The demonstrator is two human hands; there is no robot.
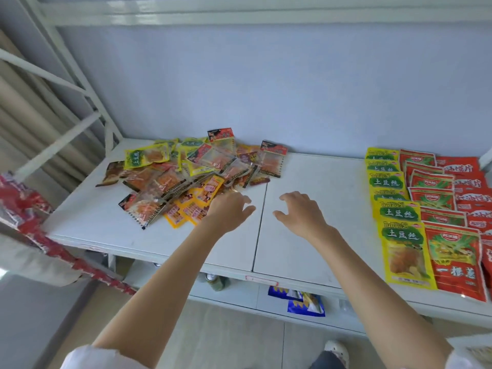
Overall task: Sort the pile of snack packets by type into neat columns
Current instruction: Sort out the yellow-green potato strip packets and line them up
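fingers (pixel 246 200) of both hands are being held spread, nothing gripped | pile (pixel 191 174) is lying just left-forward | left hand (pixel 229 211) is being kept nearer than right hand (pixel 300 211)

Pile (pixel 191 174) at shelf (pixel 314 198) left, columns (pixel 426 209) at right

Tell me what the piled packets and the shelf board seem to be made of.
Piled packets: thin plastic film, glossy, partly clear; they glint and show their contents through windows. Shelf board: probably white-painted metal, smooth and faintly shiny, with a panel seam down its middle; coated wood cannot be ruled out.
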